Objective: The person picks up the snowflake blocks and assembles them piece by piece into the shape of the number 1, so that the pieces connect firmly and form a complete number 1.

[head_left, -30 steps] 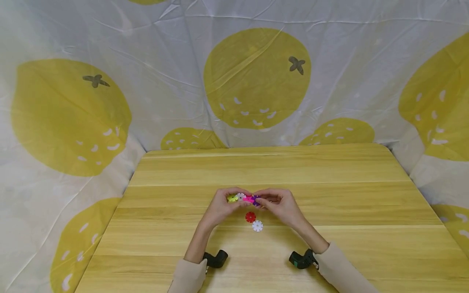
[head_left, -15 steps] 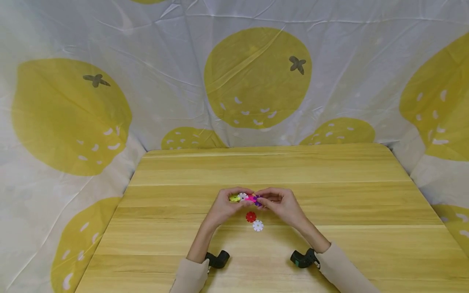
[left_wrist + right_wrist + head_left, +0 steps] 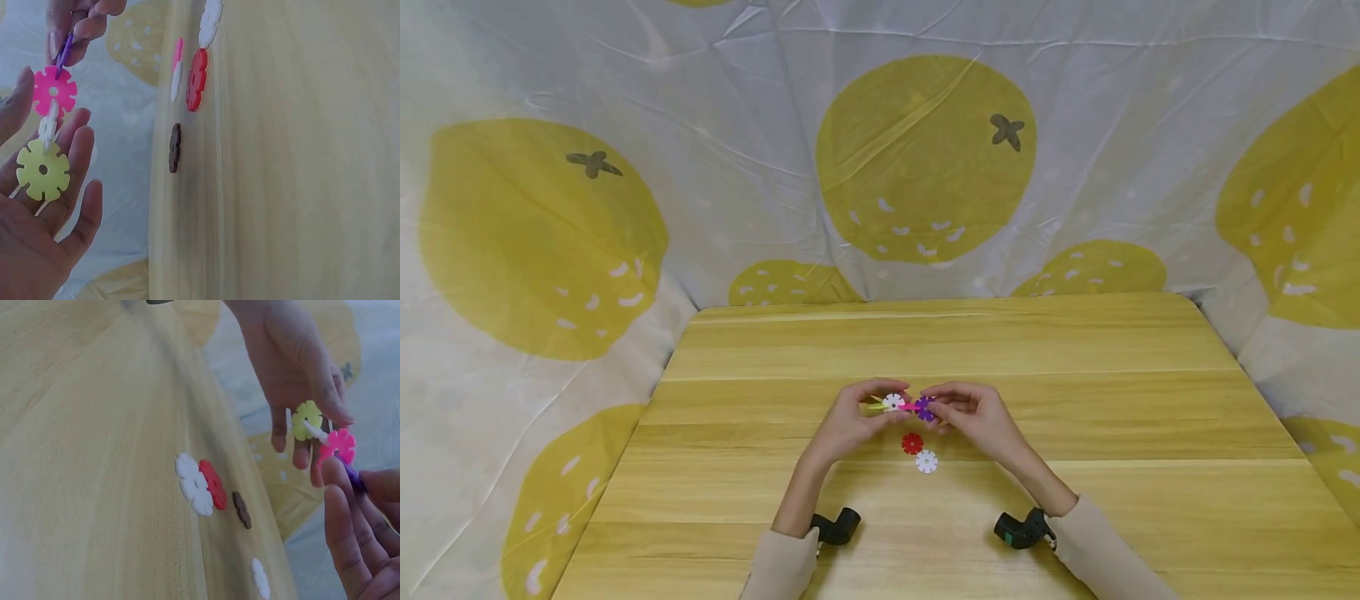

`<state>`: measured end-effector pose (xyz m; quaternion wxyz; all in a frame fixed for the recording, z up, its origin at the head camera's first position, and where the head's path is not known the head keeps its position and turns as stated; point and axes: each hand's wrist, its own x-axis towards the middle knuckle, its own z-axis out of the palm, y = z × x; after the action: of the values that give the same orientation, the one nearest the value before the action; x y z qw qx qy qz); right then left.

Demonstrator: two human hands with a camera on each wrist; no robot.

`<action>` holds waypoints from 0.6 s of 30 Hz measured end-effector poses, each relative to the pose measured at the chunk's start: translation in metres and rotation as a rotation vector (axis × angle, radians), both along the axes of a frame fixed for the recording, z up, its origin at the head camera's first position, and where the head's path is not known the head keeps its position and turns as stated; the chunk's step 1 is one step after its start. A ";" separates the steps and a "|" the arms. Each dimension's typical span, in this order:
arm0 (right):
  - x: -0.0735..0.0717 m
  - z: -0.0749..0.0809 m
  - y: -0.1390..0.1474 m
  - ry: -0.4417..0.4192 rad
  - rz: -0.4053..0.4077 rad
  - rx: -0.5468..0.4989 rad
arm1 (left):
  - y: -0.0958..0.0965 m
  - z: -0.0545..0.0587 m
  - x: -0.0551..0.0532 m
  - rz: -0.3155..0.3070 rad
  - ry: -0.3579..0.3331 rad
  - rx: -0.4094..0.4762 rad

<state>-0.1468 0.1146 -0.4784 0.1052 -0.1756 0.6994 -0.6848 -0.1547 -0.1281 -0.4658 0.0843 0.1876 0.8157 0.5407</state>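
Observation:
Both hands hold a short chain of notched plastic discs above the table. In the left wrist view it runs from a yellow disc (image 3: pixel 30 178) through a white disc (image 3: pixel 47 130), seen nearly edge-on, to a pink disc (image 3: pixel 42 95). A purple disc (image 3: pixel 922 409) joins the pink one at the right end. My left hand (image 3: pixel 855 421) holds the chain around the pink disc, thumb in front and fingers behind. With thumb and fingertips, my right hand (image 3: pixel 976 418) pinches the purple disc, partly covering it.
On the wooden table (image 3: pixel 1075 375), a loose red disc (image 3: pixel 907 445) and white disc (image 3: pixel 922 466) lie below the hands. Farther off are a brown disc (image 3: pixel 175 148), a small white disc (image 3: pixel 176 81) and a pink one (image 3: pixel 179 52). A fruit-print cloth (image 3: pixel 1097 167) hangs behind.
The chain has turned in the hands: the yellow and pink discs now show more edge-on in the head view, and the purple disc shows its face. Both hands stay nearly in place.

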 end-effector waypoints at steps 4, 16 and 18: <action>0.000 -0.001 -0.001 -0.021 0.005 -0.006 | 0.000 0.001 0.000 -0.007 0.049 -0.022; 0.000 -0.005 -0.007 -0.036 -0.010 -0.015 | 0.007 -0.003 0.002 -0.019 0.158 -0.038; 0.000 -0.005 -0.008 -0.038 -0.009 -0.017 | 0.008 -0.004 0.003 -0.019 0.157 -0.027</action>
<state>-0.1464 0.1069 -0.4834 0.1139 -0.1603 0.6922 -0.6944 -0.1516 -0.1202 -0.4700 0.0277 0.2358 0.8252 0.5126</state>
